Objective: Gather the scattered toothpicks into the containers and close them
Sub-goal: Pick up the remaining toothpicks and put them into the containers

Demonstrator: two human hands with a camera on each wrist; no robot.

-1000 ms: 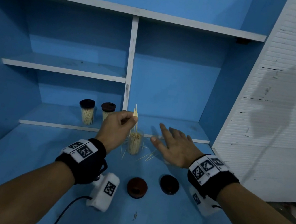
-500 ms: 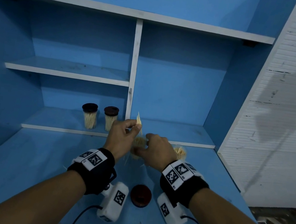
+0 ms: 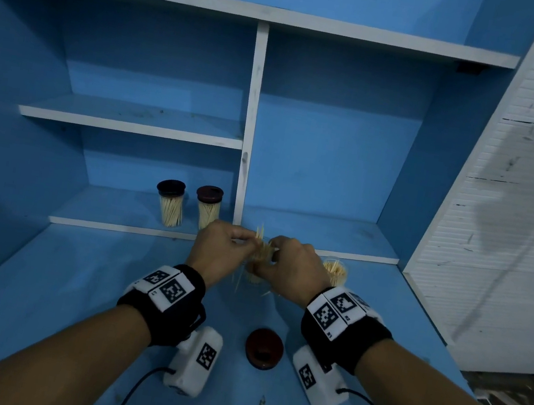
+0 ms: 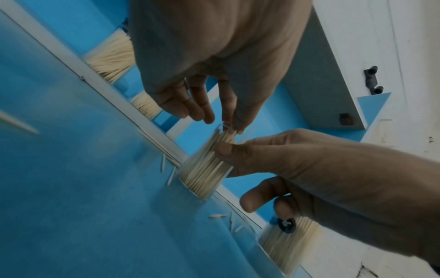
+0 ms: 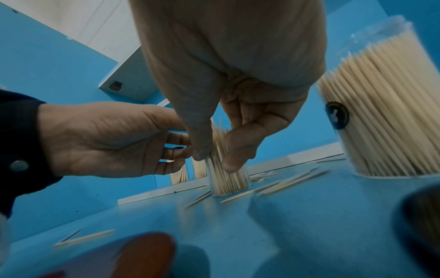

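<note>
We see both hands now at centre frame: right hand came in from 1 s ago, pinching the open container on the worktop; left hand pinches toothpicks at its mouth. Loose picks beside base; brown lid lower centre, bare worktop at left.

Second lid cut off at frame edge, loose toothpicks blurred, count perhaps unreadable
</note>
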